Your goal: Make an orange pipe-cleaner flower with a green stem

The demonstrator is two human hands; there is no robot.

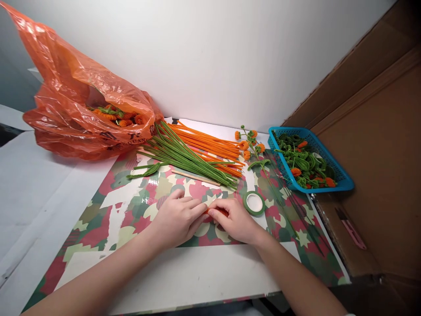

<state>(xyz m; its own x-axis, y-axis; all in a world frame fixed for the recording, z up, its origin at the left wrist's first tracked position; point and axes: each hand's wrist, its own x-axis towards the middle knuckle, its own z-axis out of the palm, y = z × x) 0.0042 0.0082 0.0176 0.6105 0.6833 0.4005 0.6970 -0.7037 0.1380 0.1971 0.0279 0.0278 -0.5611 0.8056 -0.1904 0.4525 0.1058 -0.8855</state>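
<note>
Left hand (177, 218) and right hand (234, 219) pinch an orange piece (223, 212), well inside the near edge (210, 302)

Upper left: bag (62, 127) showing translucent orange, dark lettering. Centre: stem bundle (187, 153) showing green, second bundle (210, 142) orange; small held piece (224, 212) showing orange too. Right: basket (344, 182) showing blue, cutter (354, 235) showing pink. Bench covering (90, 235) displaying red, green, cream camouflage with stars.
</note>
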